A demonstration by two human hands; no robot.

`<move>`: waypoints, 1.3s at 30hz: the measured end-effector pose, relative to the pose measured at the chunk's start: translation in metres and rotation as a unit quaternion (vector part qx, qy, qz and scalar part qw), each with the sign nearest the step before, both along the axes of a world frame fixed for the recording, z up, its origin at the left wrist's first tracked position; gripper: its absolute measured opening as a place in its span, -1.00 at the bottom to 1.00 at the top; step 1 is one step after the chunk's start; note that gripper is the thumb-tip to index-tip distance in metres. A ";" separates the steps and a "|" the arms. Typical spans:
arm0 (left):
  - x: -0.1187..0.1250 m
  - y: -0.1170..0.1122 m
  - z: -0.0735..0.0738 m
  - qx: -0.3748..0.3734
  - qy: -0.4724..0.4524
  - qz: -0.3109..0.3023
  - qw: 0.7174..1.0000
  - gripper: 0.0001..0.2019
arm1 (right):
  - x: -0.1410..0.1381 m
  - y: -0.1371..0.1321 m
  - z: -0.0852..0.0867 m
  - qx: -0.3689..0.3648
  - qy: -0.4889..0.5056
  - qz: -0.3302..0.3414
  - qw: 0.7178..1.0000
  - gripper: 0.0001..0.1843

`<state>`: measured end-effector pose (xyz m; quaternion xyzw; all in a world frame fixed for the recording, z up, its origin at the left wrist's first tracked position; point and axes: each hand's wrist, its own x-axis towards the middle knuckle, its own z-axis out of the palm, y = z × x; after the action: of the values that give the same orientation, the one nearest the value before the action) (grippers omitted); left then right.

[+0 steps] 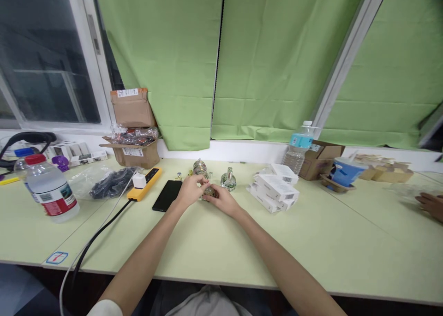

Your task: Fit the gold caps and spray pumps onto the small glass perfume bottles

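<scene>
Both hands meet over the middle of the table. My right hand is closed around a small glass bottle, mostly covered by the fingers. Directly above that bottle, my left hand is pinched at its top; what lies between the fingertips is too small to tell. Just behind stands a rounded, patterned glass bottle. To the right of the hands is a clear round perfume bottle with a narrow neck. A small gold-coloured piece lies behind the black phone, left of my left hand.
White boxes are stacked at right, before a water bottle and a cardboard box. A yellow power strip with cables and a large bottle stand left. Another person's hand shows at far right.
</scene>
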<state>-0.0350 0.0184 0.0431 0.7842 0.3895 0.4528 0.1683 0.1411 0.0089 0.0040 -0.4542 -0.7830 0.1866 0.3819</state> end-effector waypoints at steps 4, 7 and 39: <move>-0.001 0.001 0.001 -0.005 -0.006 -0.001 1.000 -0.88 | 0.000 -0.001 0.001 0.001 -0.001 -0.001 1.000 -0.63; 0.000 0.001 0.000 -0.009 -0.007 0.000 1.000 -0.88 | 0.000 -0.002 0.002 -0.002 -0.003 0.000 1.000 -0.62; -0.004 -0.001 -0.004 0.089 0.035 -0.030 0.995 -0.95 | 0.000 0.000 0.000 -0.008 0.015 0.012 1.000 -0.65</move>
<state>-0.0387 0.0179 0.0390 0.8228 0.3300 0.4525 0.0971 0.1407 0.0085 0.0043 -0.4449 -0.7812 0.2044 0.3872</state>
